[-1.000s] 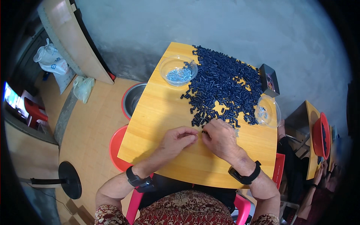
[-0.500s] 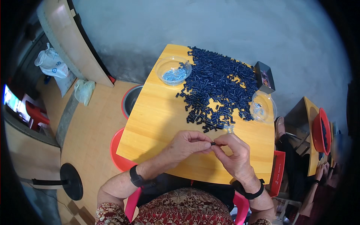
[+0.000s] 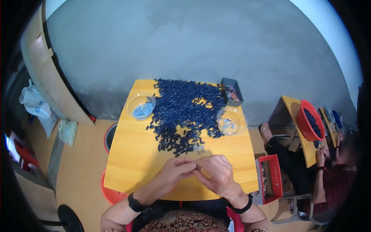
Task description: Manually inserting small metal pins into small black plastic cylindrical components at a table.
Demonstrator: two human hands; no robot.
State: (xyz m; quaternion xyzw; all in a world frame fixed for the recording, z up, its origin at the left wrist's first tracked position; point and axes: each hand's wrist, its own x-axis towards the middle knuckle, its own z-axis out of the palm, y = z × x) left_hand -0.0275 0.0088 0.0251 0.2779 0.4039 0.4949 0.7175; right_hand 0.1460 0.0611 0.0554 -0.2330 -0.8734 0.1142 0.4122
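My left hand (image 3: 176, 171) and my right hand (image 3: 217, 174) meet over the near part of the yellow table (image 3: 127, 170). Thumbs and fingers are pinched together at the tips around a small black plastic piece (image 3: 196, 167), of which only a dark speck shows; the rest is hidden. Just beyond them spreads a large heap of small black plastic pieces (image 3: 185, 104). Several small clear-looking pieces (image 3: 199, 149) lie at its near edge. A clear bowl (image 3: 133, 101) with small bluish-silver parts stands left of the heap, and another clear bowl (image 3: 235, 129) with a few small parts stands to its right.
A dark open box (image 3: 231, 92) sits at the table's far right corner. Beside the table's right edge is a red box (image 3: 275, 179) with black pieces inside. Red basins stand low at the left. Further right, a seated person works by a red basin (image 3: 311, 120).
The view has tilted up and shifted, so the table appears lower and further left. My hands stay pinched together; the black piece between them is now more hidden.
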